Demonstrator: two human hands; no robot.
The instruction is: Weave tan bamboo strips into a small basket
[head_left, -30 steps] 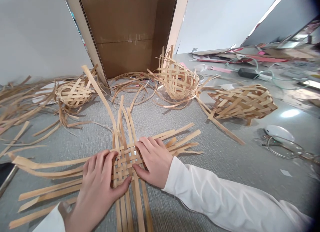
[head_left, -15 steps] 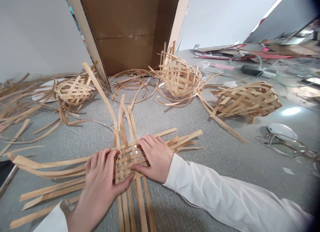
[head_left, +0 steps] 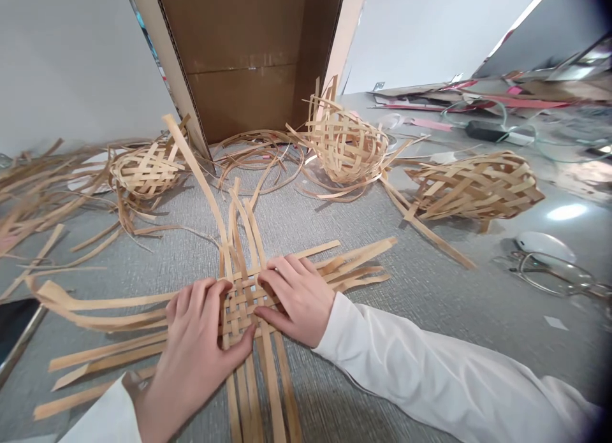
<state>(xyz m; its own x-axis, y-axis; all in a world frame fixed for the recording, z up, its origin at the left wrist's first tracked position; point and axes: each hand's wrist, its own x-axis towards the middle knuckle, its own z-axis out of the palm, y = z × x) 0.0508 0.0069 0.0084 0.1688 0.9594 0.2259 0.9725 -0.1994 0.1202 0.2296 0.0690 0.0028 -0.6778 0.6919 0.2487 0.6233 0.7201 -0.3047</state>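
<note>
My left hand (head_left: 191,347) and my right hand (head_left: 296,299) were lying flat on the woven bamboo mat (head_left: 241,312), little apart, at its left and right sides.

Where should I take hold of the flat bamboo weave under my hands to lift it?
Take the tight woven centre of the bamboo mat from above with both hands, where your left hand and right hand flank it. It lies flat, and the loose strips fanning out look too floppy to hold.
</note>
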